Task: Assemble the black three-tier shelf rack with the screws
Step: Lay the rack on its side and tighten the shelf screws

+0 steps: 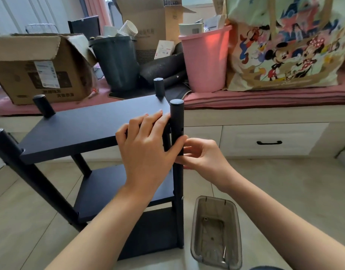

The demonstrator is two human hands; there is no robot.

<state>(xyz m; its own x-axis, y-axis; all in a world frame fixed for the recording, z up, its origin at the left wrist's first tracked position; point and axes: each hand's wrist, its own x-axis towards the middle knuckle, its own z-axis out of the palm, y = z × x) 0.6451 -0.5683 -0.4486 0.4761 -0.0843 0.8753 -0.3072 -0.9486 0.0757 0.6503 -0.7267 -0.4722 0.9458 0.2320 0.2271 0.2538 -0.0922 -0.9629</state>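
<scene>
Floor tiles [274, 188] carry the black three-tier shelf rack [93, 129], which stands upright just in front of a window bench [265, 117] with drawers. The left hand [146, 145] lies spread on the right edge of the top shelf, fingers nearly straight and thumb pressed against the near right post [177, 172]. The right hand [202, 154] meets that post from the right, fingers curled and pinching at its side; whether a screw sits in the pinch cannot be told. A clear plastic tray [216, 230] with small hardware rests on the floor just right of the post's foot, with bare floor farther right. Boxes, a dark bin [117, 61], a pink bin [204, 59] and a cartoon bag [288, 41] crowd the bench behind.
</scene>
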